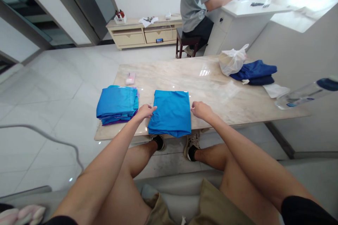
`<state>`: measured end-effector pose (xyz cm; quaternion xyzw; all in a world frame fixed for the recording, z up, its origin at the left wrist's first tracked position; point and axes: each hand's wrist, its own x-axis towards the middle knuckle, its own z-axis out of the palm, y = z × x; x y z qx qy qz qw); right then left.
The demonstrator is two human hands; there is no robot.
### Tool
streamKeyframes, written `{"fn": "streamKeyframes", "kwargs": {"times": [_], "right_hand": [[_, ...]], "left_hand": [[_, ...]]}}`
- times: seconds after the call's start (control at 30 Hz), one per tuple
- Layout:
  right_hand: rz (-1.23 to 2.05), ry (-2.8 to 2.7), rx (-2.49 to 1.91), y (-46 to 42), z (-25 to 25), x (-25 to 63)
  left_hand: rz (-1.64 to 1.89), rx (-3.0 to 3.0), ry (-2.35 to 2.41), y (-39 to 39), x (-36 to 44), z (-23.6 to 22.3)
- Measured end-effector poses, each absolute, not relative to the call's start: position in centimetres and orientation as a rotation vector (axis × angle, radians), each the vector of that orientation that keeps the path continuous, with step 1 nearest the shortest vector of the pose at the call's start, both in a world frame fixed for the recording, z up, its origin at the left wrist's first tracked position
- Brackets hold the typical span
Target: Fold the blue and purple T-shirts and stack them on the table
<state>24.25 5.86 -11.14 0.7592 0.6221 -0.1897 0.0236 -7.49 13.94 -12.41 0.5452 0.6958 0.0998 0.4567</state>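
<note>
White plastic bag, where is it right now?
In the head view, the white plastic bag sits at the far right of the beige marble table, beside the folded navy-blue garments.

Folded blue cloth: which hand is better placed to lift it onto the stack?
Probably the left hand, at the edge of the folded blue cloth nearest the blue stack; the right hand is at the far edge.

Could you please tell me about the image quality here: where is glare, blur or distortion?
In the head view, the window area at upper right is washed out by strong light, the marble tabletop shows small glare spots, the small pink-white item is blurred, and the wide lens curves straight lines near the edges.
</note>
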Motion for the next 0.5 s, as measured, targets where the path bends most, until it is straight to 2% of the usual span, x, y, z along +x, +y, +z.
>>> {"fn": "streamKeyframes", "kwargs": {"times": [0.17,0.33,0.4,0.5], "right_hand": [[-0.923,1.845,2.511,7.1,-13.0,24.6],[-1.432,1.608,2.541,8.4,-14.6,25.3],[-1.512,1.568,2.547,8.4,-15.0,25.5],[-1.465,1.638,2.530,8.5,-15.3,25.7]], "left_hand": [[0.282,1.193,1.677,15.0,-6.1,-12.7],[0.241,1.071,1.642,16.1,-7.1,-13.4],[0.232,1.061,1.597,16.4,-7.5,-13.7],[0.222,1.074,1.582,16.3,-7.6,-14.1]]}}
